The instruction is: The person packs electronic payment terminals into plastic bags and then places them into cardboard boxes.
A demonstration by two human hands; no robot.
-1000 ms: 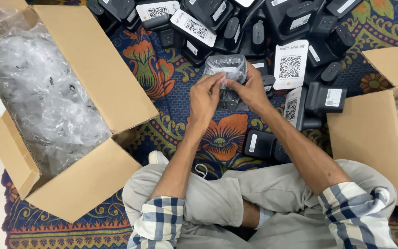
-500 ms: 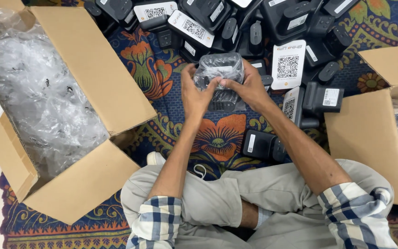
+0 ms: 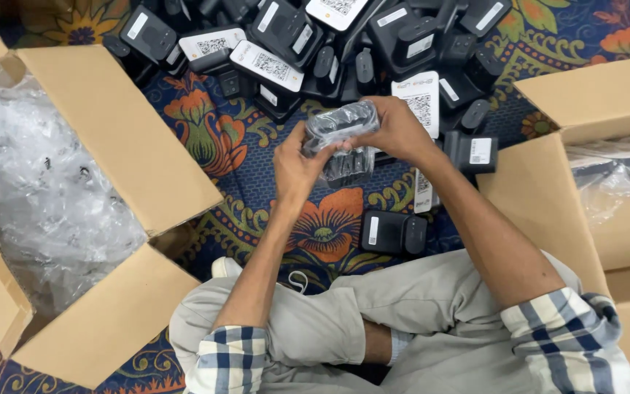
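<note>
Two hands at frame centre, head view: left hand (image 3: 294, 159) and right hand (image 3: 395, 130) both gripping bagged black device (image 3: 343, 125) above patterned mat (image 3: 257, 146). Unwrapping step, apparently; next needs bag pulled clear. Device shape blurred by plastic. Open carton (image 3: 133, 153) cut off left.

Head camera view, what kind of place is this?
Probably a home or small workshop floor used for packing: a patterned rug, open cardboard boxes of plastic bags, and a heap of black devices.
</note>
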